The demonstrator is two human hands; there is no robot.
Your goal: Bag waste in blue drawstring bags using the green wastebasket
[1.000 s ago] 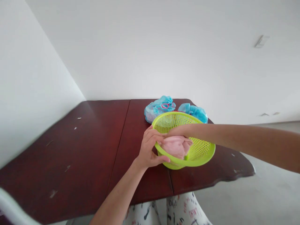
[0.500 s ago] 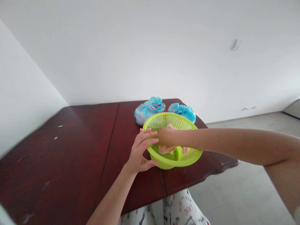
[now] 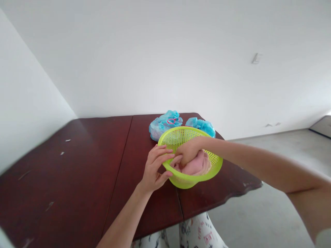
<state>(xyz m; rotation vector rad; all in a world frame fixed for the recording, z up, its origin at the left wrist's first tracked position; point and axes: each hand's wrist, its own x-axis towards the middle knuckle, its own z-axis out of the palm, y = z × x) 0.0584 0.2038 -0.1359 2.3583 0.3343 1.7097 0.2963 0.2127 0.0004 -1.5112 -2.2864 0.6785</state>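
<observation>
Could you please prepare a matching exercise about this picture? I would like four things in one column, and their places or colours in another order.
1. left hand
2. right hand
3. blue bags
4. table

A. on the far side of the basket
B. dark reddish brown
C. at the basket's left rim
D. inside the basket, on the pink cloth

Pairs: 1-C, 2-D, 3-A, 4-B

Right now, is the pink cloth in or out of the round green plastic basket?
In: the pink cloth lies crumpled inside the green plastic basket, the right hand touching it.
</observation>
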